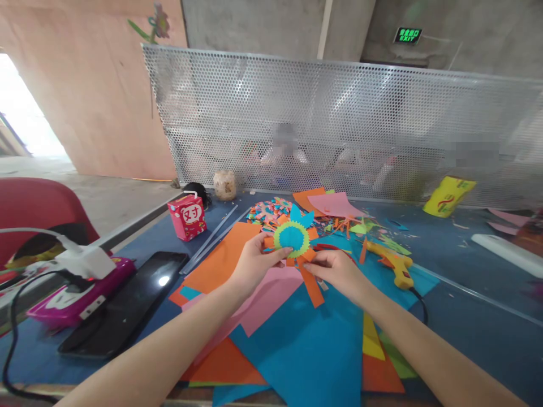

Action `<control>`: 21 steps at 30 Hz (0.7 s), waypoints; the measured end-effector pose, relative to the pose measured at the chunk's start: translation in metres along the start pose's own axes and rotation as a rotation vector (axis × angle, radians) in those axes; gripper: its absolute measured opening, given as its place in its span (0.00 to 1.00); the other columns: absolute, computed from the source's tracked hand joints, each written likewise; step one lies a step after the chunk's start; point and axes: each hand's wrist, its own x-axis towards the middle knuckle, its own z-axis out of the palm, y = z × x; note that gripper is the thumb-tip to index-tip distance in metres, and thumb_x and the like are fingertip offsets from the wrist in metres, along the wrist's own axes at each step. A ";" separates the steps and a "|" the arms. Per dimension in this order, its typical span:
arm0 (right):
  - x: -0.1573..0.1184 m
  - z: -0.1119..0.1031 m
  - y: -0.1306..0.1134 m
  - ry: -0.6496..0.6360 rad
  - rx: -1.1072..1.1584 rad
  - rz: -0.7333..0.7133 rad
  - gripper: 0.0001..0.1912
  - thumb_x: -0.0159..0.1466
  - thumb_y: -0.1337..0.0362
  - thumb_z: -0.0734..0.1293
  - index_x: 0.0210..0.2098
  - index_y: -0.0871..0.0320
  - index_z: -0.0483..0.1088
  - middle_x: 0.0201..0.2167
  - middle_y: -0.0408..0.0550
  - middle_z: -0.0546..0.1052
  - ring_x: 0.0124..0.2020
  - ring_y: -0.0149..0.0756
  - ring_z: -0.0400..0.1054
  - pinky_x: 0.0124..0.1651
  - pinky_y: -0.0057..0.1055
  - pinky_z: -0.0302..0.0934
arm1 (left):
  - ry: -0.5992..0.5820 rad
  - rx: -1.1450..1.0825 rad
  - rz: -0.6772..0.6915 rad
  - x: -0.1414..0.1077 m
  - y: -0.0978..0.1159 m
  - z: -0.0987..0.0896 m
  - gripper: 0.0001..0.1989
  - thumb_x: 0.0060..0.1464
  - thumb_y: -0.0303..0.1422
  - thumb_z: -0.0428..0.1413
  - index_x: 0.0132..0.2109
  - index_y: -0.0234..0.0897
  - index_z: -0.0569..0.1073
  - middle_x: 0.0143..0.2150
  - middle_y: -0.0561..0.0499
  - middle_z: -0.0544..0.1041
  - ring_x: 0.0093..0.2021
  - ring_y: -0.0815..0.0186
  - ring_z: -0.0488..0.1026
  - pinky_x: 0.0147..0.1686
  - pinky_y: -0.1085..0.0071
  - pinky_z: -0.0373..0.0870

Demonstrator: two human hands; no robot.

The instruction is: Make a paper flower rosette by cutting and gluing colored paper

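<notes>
Between my hands, above the table, is a flower-shaped craft piece (292, 238) with a blue centre, a lime zigzag ring, orange tabs and blue points on top. My left hand (259, 259) pinches its left side, the thumb lying over the blue centre. At its lower right, my right hand (333, 270) grips an orange strip (313, 287) that hangs down from the piece. Whether the strip is fixed to it I cannot tell. Blue sheets (314, 339), a pink sheet (269, 299) and an orange sheet (224, 254) lie below. A yellow glue gun (396, 265) rests right of my right hand.
Finished-looking paper pieces (271, 211) and scraps lie behind my hands. On the left are a red drink carton (188, 217), a black phone (127, 305) and a purple power strip (82, 294). A perforated metal screen (254, 102) borders the back; a yellow packet (448, 196) stands near it.
</notes>
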 end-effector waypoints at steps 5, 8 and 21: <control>0.002 0.000 0.005 0.007 -0.001 -0.016 0.12 0.49 0.55 0.69 0.25 0.58 0.72 0.15 0.39 0.68 0.14 0.28 0.56 0.17 0.26 0.49 | -0.017 0.004 0.007 0.000 -0.001 0.002 0.17 0.33 0.32 0.66 0.31 0.32 0.69 0.24 0.54 0.74 0.21 0.72 0.69 0.23 0.74 0.68; 0.000 0.000 0.003 -0.007 0.005 -0.028 0.11 0.50 0.56 0.68 0.26 0.58 0.72 0.16 0.40 0.69 0.14 0.27 0.56 0.16 0.26 0.49 | 0.010 -0.001 0.026 0.001 -0.001 0.000 0.17 0.33 0.32 0.66 0.31 0.32 0.69 0.24 0.55 0.74 0.20 0.74 0.68 0.23 0.75 0.67; 0.000 0.000 -0.003 -0.024 0.045 -0.044 0.06 0.47 0.62 0.69 0.23 0.56 0.68 0.18 0.38 0.69 0.21 0.31 0.64 0.21 0.27 0.55 | 0.074 -0.007 0.055 0.005 0.003 -0.004 0.15 0.35 0.30 0.65 0.30 0.32 0.68 0.24 0.54 0.75 0.20 0.73 0.69 0.24 0.75 0.68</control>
